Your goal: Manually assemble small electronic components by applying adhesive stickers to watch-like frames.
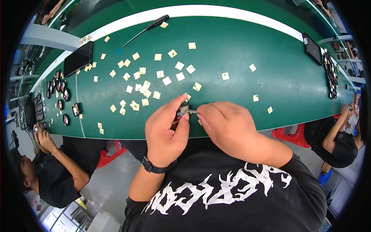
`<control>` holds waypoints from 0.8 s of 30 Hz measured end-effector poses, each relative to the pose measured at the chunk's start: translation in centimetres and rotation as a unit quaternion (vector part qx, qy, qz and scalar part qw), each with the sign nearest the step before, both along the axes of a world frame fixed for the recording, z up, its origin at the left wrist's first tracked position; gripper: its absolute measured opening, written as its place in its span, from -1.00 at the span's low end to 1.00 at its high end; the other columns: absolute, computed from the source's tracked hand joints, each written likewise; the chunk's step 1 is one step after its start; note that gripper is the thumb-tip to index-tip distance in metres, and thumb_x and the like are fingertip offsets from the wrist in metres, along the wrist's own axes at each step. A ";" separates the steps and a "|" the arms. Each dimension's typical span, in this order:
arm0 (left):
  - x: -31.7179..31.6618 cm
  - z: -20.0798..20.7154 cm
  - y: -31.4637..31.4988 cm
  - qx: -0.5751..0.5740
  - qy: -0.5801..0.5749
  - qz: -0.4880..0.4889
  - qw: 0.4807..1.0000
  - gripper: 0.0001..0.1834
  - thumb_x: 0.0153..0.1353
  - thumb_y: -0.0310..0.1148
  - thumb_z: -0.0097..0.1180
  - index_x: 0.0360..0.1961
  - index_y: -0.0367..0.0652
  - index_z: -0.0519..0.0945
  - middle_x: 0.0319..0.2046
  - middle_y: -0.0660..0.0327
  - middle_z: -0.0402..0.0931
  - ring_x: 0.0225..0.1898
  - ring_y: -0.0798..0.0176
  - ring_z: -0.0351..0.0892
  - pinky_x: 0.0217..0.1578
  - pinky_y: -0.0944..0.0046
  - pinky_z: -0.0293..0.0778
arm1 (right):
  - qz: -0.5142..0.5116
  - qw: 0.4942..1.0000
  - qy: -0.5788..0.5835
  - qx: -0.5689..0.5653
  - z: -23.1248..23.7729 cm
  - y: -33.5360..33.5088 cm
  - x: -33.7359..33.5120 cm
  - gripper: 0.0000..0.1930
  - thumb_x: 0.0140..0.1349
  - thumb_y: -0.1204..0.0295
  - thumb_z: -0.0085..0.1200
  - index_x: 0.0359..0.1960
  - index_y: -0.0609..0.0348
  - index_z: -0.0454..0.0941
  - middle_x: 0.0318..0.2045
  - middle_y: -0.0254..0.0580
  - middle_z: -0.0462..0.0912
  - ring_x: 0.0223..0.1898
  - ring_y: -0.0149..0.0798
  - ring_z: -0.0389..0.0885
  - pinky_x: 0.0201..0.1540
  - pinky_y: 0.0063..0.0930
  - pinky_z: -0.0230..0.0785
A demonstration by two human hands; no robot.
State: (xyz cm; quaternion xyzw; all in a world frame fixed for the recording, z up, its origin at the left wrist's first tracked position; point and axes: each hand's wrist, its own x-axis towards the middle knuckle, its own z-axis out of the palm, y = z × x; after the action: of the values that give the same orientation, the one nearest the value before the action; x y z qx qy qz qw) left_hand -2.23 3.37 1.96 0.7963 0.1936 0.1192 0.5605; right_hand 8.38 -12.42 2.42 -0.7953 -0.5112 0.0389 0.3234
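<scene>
Gripping a small dark part in our left hand at the near edge of the green table, we close our right hand around thin metal tweezers whose tips touch it; pale square stickers lie scattered beyond, a black screwdriver farther off

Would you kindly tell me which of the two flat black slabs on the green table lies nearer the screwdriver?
The phone-like slab at the far left, just below the screwdriver; the other slab sits far right.
</scene>
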 end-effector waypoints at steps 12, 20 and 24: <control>-1.0 0.3 1.8 -0.228 0.041 -0.034 0.972 -0.51 0.19 -0.66 0.18 0.19 -0.26 0.57 -0.38 0.29 0.55 -0.42 0.51 0.43 -0.37 0.43 0.40 | 0.000 0.977 0.211 0.017 0.9 0.5 0.1 -0.83 0.22 0.53 0.25 -0.20 0.28 0.56 -0.37 -0.09 0.68 -0.46 -0.13 0.64 -0.42 -0.32 0.46; -1.2 -1.4 1.0 -0.190 -0.034 -0.022 0.981 -0.06 0.13 -0.65 0.20 0.53 -0.13 0.06 -0.42 0.23 0.59 -0.39 0.42 0.53 -0.24 0.38 0.51 | -0.001 0.950 0.309 0.038 2.6 1.9 0.6 -0.72 0.19 0.49 0.32 -0.07 0.16 0.62 -0.41 -0.26 0.67 -0.52 -0.40 0.55 -0.48 -0.48 0.37; -1.2 -1.3 1.6 -0.081 -0.033 -0.044 0.995 0.07 0.01 -0.64 0.20 0.55 -0.07 -0.03 -0.47 0.20 0.59 -0.42 0.21 0.59 -0.22 0.31 0.52 | 0.100 0.979 0.173 -0.028 2.9 3.9 0.6 -0.76 0.15 0.48 0.29 -0.11 0.10 0.67 -0.49 -0.24 0.59 -0.48 -0.22 0.58 -0.46 -0.34 0.39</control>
State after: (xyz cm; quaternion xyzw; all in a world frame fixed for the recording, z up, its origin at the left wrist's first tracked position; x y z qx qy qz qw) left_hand -3.38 4.95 0.66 0.7513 0.1487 0.1049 0.6343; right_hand 8.97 -8.55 5.35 -0.7301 -0.5232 0.2221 0.3794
